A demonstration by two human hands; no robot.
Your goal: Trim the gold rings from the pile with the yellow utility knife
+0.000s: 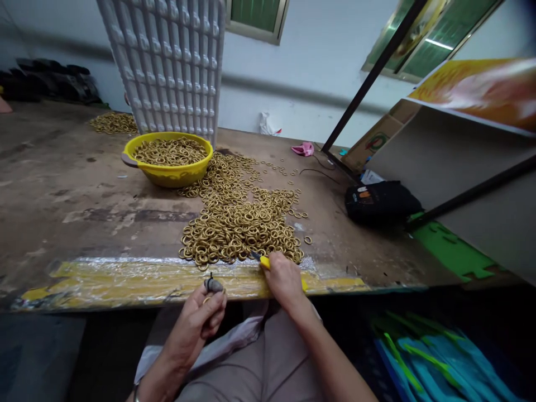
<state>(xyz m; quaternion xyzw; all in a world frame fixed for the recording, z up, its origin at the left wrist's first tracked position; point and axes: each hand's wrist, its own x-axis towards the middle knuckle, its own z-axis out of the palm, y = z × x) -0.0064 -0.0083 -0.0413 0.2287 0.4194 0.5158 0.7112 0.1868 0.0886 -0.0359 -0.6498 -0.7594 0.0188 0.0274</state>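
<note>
In my left hand (199,318), a brass-coloured ring (206,300) is pinched between thumb and fingers, just in front of the table edge. A grey covering with a black band (213,285) wraps the index fingertip. My right hand (285,279) is closed round a yellow-handled knife (264,261), its dark blade pointing left at the near side of a ring pile. That pile of brass-coloured rings (238,229) spreads over the table beyond both hands. Most of the knife's handle is hidden in my fist.
A yellow basin (171,176) full of rings stands behind the pile at left. Behind it leans a grey ribbed plastic panel (171,61). Yellow tape (125,282) covers the table's front edge. A black pouch (381,202) and dark metal bars (372,78) are at right.
</note>
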